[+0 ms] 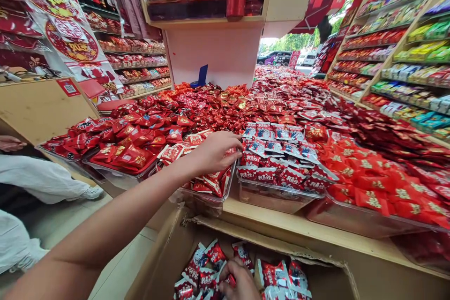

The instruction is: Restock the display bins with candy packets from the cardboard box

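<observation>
Left hand point(222, 151), hold unclear; cropped right hand point(241, 282) touches packets point(192, 271).

Single view, head-worn, from above the near side of the cardboard box point(281, 250), facing forward and down, wide. Box close, cut by bottom edge; right hand point(239, 279) inside it, left hand point(222, 151) beyond it, both near. Sightline runs past box, over worktop point(274, 214), to trees point(300, 41) far behind.

Daylight washes out the far opening point(291, 46); edges stretch.
</observation>
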Demonstrator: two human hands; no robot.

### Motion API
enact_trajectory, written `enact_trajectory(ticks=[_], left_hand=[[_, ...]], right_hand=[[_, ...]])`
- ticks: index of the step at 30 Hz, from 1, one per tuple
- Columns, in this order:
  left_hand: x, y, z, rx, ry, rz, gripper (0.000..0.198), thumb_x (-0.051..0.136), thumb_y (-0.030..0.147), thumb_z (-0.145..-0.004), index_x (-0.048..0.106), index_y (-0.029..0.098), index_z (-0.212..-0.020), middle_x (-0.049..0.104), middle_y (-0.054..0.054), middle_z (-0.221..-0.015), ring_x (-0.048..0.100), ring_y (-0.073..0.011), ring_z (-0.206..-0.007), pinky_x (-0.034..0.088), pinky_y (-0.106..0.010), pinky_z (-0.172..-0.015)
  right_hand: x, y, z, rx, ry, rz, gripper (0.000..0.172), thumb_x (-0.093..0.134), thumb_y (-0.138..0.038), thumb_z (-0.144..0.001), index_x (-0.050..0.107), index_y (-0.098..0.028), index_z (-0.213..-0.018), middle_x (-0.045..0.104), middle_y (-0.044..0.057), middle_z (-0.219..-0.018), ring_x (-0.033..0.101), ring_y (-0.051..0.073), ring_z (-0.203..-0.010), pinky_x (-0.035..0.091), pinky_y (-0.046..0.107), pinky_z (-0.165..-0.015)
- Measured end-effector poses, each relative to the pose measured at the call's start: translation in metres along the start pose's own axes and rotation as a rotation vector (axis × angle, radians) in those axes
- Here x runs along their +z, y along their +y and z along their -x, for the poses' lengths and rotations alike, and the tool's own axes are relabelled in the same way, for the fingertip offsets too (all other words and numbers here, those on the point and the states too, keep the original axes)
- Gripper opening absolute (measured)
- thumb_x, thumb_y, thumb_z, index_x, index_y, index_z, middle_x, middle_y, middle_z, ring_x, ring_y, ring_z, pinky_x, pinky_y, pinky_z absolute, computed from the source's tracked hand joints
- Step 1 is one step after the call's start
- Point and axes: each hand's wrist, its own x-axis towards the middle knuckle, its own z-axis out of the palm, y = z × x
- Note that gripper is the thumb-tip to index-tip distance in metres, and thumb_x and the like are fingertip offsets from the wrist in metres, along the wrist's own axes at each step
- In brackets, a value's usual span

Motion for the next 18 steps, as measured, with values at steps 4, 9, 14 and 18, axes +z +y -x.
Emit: enact_trajectory(ticks=[4, 9, 14, 18], left_hand=[[-0.003, 0.049, 0.047, -0.191, 0.143, 0.425, 0.016, 0.048, 0.020, -0.083, 0.059, 0.015, -0.092, 0.063, -0.005, -0.086, 0.059, -0.0142, -0.079, 0.046, -0.027, -0.073], [0.027, 0.091, 0.085, -0.449, -0.018, 0.842, 0.045, 0.055, 0.023, -0.079, 0.040, 0.023, -0.121, 0.055, -0.007, -0.109, 0.056, -0.0150, -0.087, 0.048, -0.026, -0.069], [0.061, 0.098, 0.077, -0.572, -0.008, 1.134, 0.047, 0.059, 0.017, -0.075, 0.040, 0.024, -0.118, 0.055, -0.002, -0.091, 0.052, -0.0088, -0.069, 0.046, -0.022, -0.061], [0.068, 0.097, 0.072, -0.623, 0.065, 1.180, 0.044, 0.058, 0.015, -0.075, 0.042, 0.023, -0.116, 0.052, -0.004, -0.104, 0.049, -0.0070, -0.070, 0.044, -0.022, -0.066]], right_hand=[[-0.047, -0.052, 0.009, -0.226, 0.090, -0.236, 0.010, 0.054, -0.016, -0.073, 0.064, -0.019, -0.073, 0.062, 0.004, -0.077, 0.058, 0.016, -0.075, 0.046, 0.025, -0.068], [-0.104, -0.097, 0.006, -0.187, 0.458, -0.483, 0.020, 0.053, -0.028, -0.080, 0.065, -0.022, -0.095, 0.064, 0.005, -0.100, 0.057, 0.017, -0.094, 0.043, 0.033, -0.086], [-0.110, -0.099, 0.003, -0.144, 0.420, -0.776, 0.030, 0.053, -0.028, -0.081, 0.057, -0.024, -0.111, 0.058, 0.008, -0.115, 0.054, 0.020, -0.104, 0.041, 0.040, -0.092], [-0.106, -0.100, 0.004, -0.216, 0.470, -0.908, 0.050, 0.060, -0.019, -0.075, 0.044, -0.026, -0.122, 0.059, 0.008, -0.112, 0.056, 0.017, -0.101, 0.047, 0.032, -0.086]])
